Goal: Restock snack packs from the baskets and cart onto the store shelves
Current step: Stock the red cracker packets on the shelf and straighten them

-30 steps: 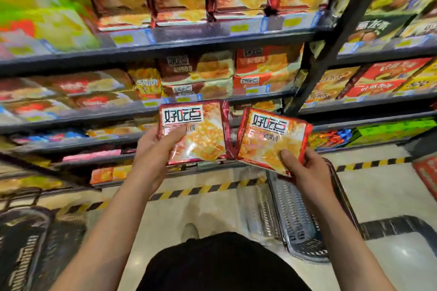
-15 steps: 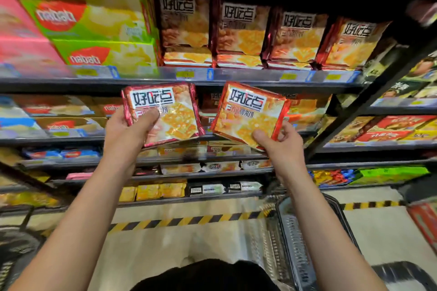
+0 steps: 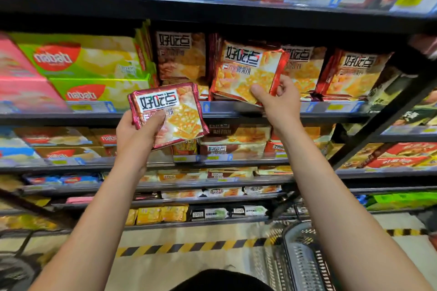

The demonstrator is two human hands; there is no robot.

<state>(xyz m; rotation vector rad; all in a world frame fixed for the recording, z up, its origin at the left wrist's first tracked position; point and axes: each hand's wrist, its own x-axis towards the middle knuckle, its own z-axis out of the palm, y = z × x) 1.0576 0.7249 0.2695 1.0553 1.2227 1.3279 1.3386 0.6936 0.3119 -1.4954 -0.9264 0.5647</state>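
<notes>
The right hand (image 3: 279,99) is pinching an orange pack (image 3: 246,71) by its lower right corner, thumb across the front and fingers curled behind, and is holding it tilted against the front of the shelf (image 3: 236,107) where matching packs (image 3: 354,73) are standing upright in a row. The pack's lower edge is sitting just above the shelf lip, not yet clearly resting on the board. The left hand (image 3: 137,132) is gripping a red pack (image 3: 168,113) by its lower left corner, thumb on the face, and is holding it lower, in front of the shelf edge and apart from the row.

The step in hand is probably seating the orange pack in the row. The risk is coming from the corner grip: the pack is leaning, so if it is being released before its base is flat on the board, it could be tipping forward off the lip and falling toward the basket (image 3: 305,257) or the floor. Pushing it in crooked could also be knocking the standing packs behind it askew. The red pack looks like a different variety, so slotting it into the same facing would be mixing stock.
</notes>
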